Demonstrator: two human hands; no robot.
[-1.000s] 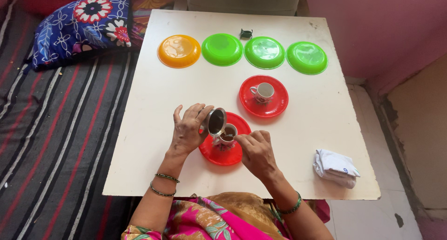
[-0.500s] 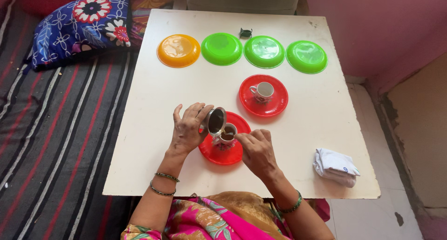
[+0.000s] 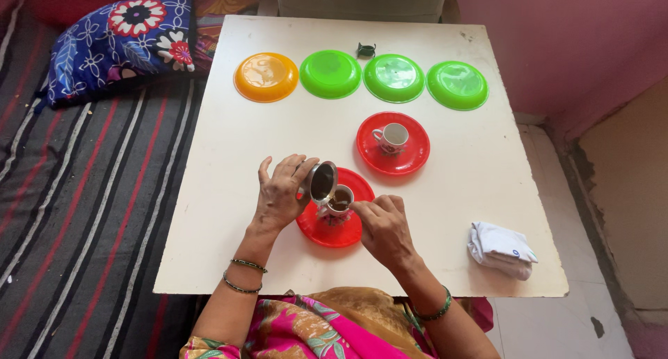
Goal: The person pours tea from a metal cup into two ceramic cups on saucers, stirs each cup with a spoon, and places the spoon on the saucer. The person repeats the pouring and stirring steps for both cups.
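Head view shows your left hand (image 3: 282, 192) wrapped around a small steel tumbler (image 3: 323, 181), tipped so its mouth hangs over the near teacup (image 3: 339, 202). Dark liquid sits in that cup, and the cup stands on the near red saucer (image 3: 327, 235), close to the front edge of the white surface (image 3: 229, 164). Your right hand (image 3: 384, 227) pinches the cup at its rim or handle side with thumb and forefinger, steadying it; the exact contact is hidden by the fingers.

Judge the tumbler as light, rigid and smooth metal, so it may slip if wet; your grip around its wall, below the lip, looks the sound place. The cup looks like glazed ceramic, stiff and breakable, and it grows heavier and more prone to spill as it fills. Hold it by the handle or low on the body rather than the rim. The saucer appears to be thin plastic and will likely slide on the surface if nudged.

A second, empty teacup (image 3: 392, 138) stands on the far red saucer (image 3: 410, 157), well apart from your hands. Beyond it lie an orange plate (image 3: 266, 76) and three green plates (image 3: 396, 78) in a row. A folded white cloth (image 3: 501, 250) rests near the right front corner.
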